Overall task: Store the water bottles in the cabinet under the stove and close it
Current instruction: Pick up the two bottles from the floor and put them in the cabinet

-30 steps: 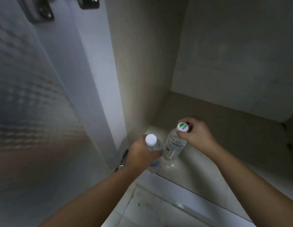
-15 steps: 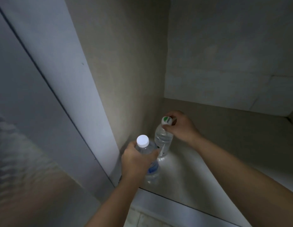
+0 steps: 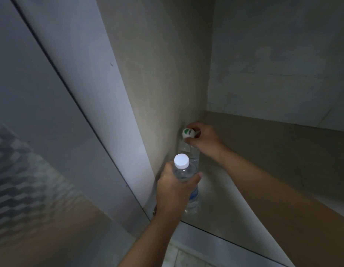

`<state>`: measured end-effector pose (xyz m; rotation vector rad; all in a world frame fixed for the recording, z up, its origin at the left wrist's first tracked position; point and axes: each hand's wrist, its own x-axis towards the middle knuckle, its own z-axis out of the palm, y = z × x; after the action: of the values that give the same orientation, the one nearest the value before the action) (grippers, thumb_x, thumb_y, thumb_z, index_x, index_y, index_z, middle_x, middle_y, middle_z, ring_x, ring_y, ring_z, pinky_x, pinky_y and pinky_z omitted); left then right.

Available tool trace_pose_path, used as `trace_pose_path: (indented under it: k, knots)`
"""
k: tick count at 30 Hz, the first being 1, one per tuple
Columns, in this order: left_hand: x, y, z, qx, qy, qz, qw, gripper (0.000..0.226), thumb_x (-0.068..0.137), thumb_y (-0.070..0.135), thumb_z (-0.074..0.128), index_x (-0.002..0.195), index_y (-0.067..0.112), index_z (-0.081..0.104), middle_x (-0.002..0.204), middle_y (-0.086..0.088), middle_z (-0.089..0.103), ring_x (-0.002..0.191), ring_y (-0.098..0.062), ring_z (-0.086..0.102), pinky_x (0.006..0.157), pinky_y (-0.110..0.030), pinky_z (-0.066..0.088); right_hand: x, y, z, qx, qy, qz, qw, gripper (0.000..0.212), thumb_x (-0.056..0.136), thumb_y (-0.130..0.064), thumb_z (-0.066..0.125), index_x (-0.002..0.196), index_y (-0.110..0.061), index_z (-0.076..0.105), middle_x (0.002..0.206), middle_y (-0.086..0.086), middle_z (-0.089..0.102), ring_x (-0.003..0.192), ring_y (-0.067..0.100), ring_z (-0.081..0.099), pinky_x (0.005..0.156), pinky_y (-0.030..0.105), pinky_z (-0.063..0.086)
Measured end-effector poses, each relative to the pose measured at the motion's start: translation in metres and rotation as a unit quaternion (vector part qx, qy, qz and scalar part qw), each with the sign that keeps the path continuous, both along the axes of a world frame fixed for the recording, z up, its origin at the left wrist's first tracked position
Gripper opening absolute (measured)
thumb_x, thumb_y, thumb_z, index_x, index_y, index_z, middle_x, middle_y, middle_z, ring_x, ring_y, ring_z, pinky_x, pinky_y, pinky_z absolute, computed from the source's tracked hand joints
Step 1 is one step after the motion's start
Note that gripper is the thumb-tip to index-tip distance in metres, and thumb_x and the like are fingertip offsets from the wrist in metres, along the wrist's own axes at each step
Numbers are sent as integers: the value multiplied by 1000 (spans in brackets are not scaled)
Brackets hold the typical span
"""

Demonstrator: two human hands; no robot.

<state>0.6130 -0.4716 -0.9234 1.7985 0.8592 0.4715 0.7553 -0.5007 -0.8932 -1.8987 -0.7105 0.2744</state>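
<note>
Pale grey cabinet door (image 3: 61, 97) stands open on the left. Left grip (image 3: 175, 191) is wrapped round the clear plastic water bottle with the plain white cap (image 3: 183, 173), at the front edge of the beige cabinet floor (image 3: 234, 189). Just behind it, right grip (image 3: 204, 140) pinches the green-and-white cap of the second clear water bottle (image 3: 188, 151), close against the cabinet's left wall.

Two clear glossy plastic bottles (image 3: 188, 151) with smooth white caps (image 3: 181, 160); matt beige cabinet floor (image 3: 263, 151).

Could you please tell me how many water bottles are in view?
2. A clear plastic bottle with a plain white cap, gripped by the left hand at the cabinet front; a clear bottle with a green-marked cap behind it, pinched by the right hand.
</note>
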Motion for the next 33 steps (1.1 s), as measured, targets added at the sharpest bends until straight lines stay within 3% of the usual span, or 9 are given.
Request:
trace_pose_path:
  k: [3,6,10,15,18,20,27,30,33]
  knots:
    - [2,-4,-4,31,20,-23,999,46,63,38,79,99,26,51,99,5,61,88,-12,59,71,-25,47,-1,0,-3,22,25,6,999,36,72,3,68,106,0,58,82,1,55,67,6,50,55,-1,37]
    - [6,-9,-8,46,18,-44,998,54,64,40,78,108,23,51,106,2,60,95,-15,59,79,-32,50,-2,-3,-6,29,33,17,999,38,71,2,71,106,-1,58,74,-12,48,65,-2,45,55,-1,38]
    - [8,-9,-10,37,24,-43,998,64,62,39,79,116,25,48,113,1,58,100,-17,58,86,-40,50,-3,-9,-8,60,59,29,996,38,73,4,68,109,-1,58,83,-4,55,72,7,52,62,3,41]
    - [3,-12,-12,7,1,-19,1000,55,62,20,82,102,28,44,95,10,58,91,-14,59,81,-32,50,-5,-33,-16,120,119,9,986,37,77,4,63,112,-4,56,102,8,58,93,18,55,69,7,46]
    - [1,-13,-10,0,-16,18,1000,53,62,16,82,98,26,45,87,14,57,84,-13,59,79,-32,50,-16,-56,-29,198,147,-68,967,28,82,2,58,108,-7,57,94,6,61,81,13,59,65,7,48]
    - [1,-13,-8,4,-29,53,998,52,62,15,82,100,22,49,88,8,59,84,-15,59,76,-29,48,-27,-72,-40,231,175,-92,953,23,84,0,56,106,-8,57,84,0,61,64,1,61,60,6,47]
    - [12,-14,-10,43,-38,91,994,52,63,13,81,106,13,53,92,3,60,80,-11,55,71,-19,39,-37,-97,-51,221,178,-78,956,19,85,0,54,99,-12,58,76,-2,59,54,-4,57,60,6,46]
    - [17,-15,-15,62,-45,106,991,54,62,15,82,107,13,54,102,-3,64,91,-19,60,78,-24,43,-38,-98,-49,217,176,-69,958,19,85,-2,55,96,-18,58,77,-3,60,56,-3,57,62,7,46]
    - [18,-15,-17,64,-42,106,991,55,62,17,82,107,15,51,105,-4,63,94,-19,60,83,-29,47,-43,-95,-50,203,174,-52,962,22,84,0,56,104,-9,58,79,-3,61,66,6,58,69,12,47]
